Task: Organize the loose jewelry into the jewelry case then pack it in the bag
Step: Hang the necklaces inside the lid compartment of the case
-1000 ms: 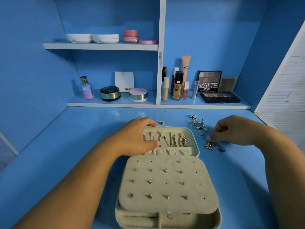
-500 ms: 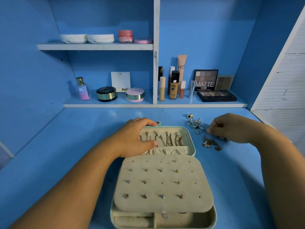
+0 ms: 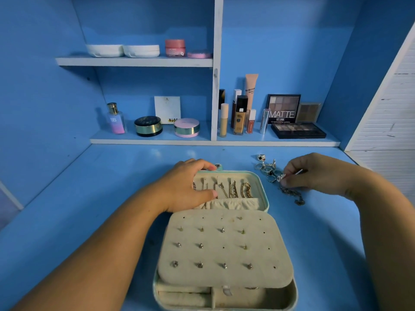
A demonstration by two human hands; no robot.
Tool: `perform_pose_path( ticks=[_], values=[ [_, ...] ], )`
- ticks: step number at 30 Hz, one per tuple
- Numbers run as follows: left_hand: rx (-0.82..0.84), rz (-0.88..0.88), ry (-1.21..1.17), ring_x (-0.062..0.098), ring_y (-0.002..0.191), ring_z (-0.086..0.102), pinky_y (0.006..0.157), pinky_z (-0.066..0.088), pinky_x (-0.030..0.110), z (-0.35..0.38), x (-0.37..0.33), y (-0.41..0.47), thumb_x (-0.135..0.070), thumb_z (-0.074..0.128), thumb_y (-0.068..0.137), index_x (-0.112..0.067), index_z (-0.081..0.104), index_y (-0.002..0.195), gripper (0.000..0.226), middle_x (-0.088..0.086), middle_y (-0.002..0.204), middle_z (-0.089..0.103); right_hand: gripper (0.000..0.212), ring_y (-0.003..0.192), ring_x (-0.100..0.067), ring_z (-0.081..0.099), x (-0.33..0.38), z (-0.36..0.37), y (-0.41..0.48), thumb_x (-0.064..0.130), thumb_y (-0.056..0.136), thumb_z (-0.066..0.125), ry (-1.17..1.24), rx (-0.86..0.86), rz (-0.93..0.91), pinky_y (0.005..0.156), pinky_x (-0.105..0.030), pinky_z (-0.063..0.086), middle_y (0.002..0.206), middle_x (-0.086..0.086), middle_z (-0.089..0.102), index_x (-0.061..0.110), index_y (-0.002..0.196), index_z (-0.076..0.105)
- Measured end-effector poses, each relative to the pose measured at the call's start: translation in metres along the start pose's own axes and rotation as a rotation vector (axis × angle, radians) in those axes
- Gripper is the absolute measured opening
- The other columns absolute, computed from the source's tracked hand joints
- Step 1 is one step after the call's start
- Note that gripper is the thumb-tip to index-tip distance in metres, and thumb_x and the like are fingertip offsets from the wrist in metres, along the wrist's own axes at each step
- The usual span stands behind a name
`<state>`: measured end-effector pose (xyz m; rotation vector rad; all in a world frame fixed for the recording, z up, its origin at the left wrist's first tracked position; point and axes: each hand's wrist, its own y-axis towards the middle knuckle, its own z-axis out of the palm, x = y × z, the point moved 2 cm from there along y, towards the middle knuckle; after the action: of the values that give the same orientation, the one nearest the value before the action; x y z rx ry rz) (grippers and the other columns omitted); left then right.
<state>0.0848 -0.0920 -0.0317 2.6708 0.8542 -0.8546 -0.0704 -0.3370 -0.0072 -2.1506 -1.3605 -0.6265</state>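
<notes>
Right of case (image 3: 213, 254) | R hand (image 3: 316, 173) fingers (image 3: 290, 170) pinch ring (image 3: 281, 177) | L hand (image 3: 182, 187) grips lid (image 3: 264, 191)

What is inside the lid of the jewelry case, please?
Several gold and silver chains hang above a gathered pocket. The left hand covers the lid's left part, so anything there is hidden.

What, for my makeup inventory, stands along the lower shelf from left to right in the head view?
Perfume bottle → black compact → pink compact → concealer tube → foundation bottle → lip gloss → silver tube → flat eyeshadow palette. Overlapping items behind these are left out.
</notes>
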Motion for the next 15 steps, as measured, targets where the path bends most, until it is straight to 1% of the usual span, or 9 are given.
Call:
perform_pose_path(
  ticks=[1, 3, 5, 6, 8, 9, 10, 12, 15],
  values=[
    [-0.001, -0.001, 0.005, 0.008, 0.112, 0.045, 0.1, 0.044, 0.037, 0.0, 0.0, 0.0, -0.04, 0.073, 0.082, -0.041, 0.048, 0.127, 0.051, -0.014, 0.12, 0.049, 0.019, 0.071, -0.016, 0.055, 0.001, 0.0, 0.0, 0.03, 0.073, 0.078, 0.115, -0.011, -0.03, 0.078, -0.036, 0.045, 0.073, -0.002, 0.067, 0.014, 0.075, 0.067],
    [-0.001, -0.005, 0.009, 0.008, 0.113, 0.045, 0.1, 0.044, 0.037, 0.0, 0.0, -0.001, -0.04, 0.073, 0.082, -0.04, 0.048, 0.127, 0.052, -0.013, 0.12, 0.049, 0.018, 0.073, -0.016, 0.057, 0.005, -0.001, -0.001, 0.023, 0.074, 0.076, 0.374, -0.044, -0.095, 0.081, -0.037, 0.044, 0.079, -0.005, 0.069, 0.011, 0.075, 0.063],
    [0.001, -0.004, 0.008, 0.008, 0.112, 0.046, 0.099, 0.045, 0.038, 0.0, 0.0, -0.001, -0.041, 0.073, 0.081, -0.04, 0.049, 0.128, 0.052, -0.013, 0.12, 0.049, 0.016, 0.07, -0.017, 0.054, 0.01, -0.003, -0.002, 0.02, 0.079, 0.072, 0.582, -0.085, -0.172, 0.076, -0.033, 0.044, 0.075, -0.005, 0.067, 0.012, 0.078, 0.058],
    [0.0, 0.0, 0.006, 0.008, 0.112, 0.047, 0.099, 0.045, 0.038, 0.0, -0.001, -0.001, -0.041, 0.073, 0.081, -0.04, 0.049, 0.128, 0.052, -0.014, 0.119, 0.049, 0.019, 0.067, -0.017, 0.052, 0.013, -0.003, -0.003, 0.026, 0.076, 0.071, 0.662, -0.105, -0.217, 0.071, -0.03, 0.045, 0.072, -0.004, 0.065, 0.012, 0.079, 0.057],
    [0.001, -0.001, 0.003, 0.009, 0.112, 0.047, 0.099, 0.046, 0.038, 0.0, -0.001, -0.001, -0.041, 0.073, 0.081, -0.039, 0.049, 0.128, 0.053, -0.014, 0.12, 0.049, 0.039, 0.061, -0.015, 0.052, 0.021, -0.003, -0.002, 0.04, 0.063, 0.081, 0.789, -0.121, -0.302, 0.061, -0.022, 0.047, 0.069, -0.004, 0.064, 0.014, 0.08, 0.058],
    [0.004, -0.004, 0.001, 0.009, 0.112, 0.048, 0.098, 0.047, 0.039, 0.0, -0.001, -0.001, -0.041, 0.073, 0.081, -0.039, 0.049, 0.129, 0.054, -0.014, 0.12, 0.049, 0.046, 0.059, -0.013, 0.054, 0.025, -0.002, -0.002, 0.045, 0.056, 0.086, 0.847, -0.123, -0.342, 0.059, -0.02, 0.049, 0.07, -0.005, 0.066, 0.015, 0.08, 0.059],
    [0.008, -0.006, 0.001, 0.009, 0.112, 0.049, 0.098, 0.047, 0.039, -0.001, -0.001, -0.001, -0.041, 0.073, 0.081, -0.038, 0.049, 0.129, 0.054, -0.014, 0.12, 0.049, 0.05, 0.059, -0.013, 0.056, 0.028, -0.001, -0.002, 0.047, 0.052, 0.087, 0.902, -0.125, -0.382, 0.059, -0.02, 0.05, 0.072, -0.005, 0.067, 0.016, 0.08, 0.06],
    [0.016, -0.001, -0.003, 0.009, 0.11, 0.051, 0.096, 0.049, 0.038, -0.001, -0.001, -0.001, -0.041, 0.073, 0.081, -0.038, 0.049, 0.13, 0.055, -0.014, 0.121, 0.05, 0.045, 0.062, -0.013, 0.059, 0.034, 0.003, -0.001, 0.044, 0.056, 0.086, 1.001, -0.121, -0.462, 0.063, -0.021, 0.052, 0.077, -0.006, 0.069, 0.017, 0.082, 0.059],
    [0.008, 0.0, -0.005, 0.007, 0.111, 0.051, 0.093, 0.05, 0.033, -0.001, -0.004, -0.002, -0.038, 0.072, 0.082, -0.035, 0.049, 0.132, 0.055, -0.013, 0.124, 0.05, 0.024, 0.069, -0.014, 0.064, 0.048, 0.012, -0.004, 0.031, 0.068, 0.074, 1.084, -0.071, -0.522, 0.069, -0.023, 0.055, 0.083, -0.008, 0.07, 0.018, 0.082, 0.059]
  ],
)
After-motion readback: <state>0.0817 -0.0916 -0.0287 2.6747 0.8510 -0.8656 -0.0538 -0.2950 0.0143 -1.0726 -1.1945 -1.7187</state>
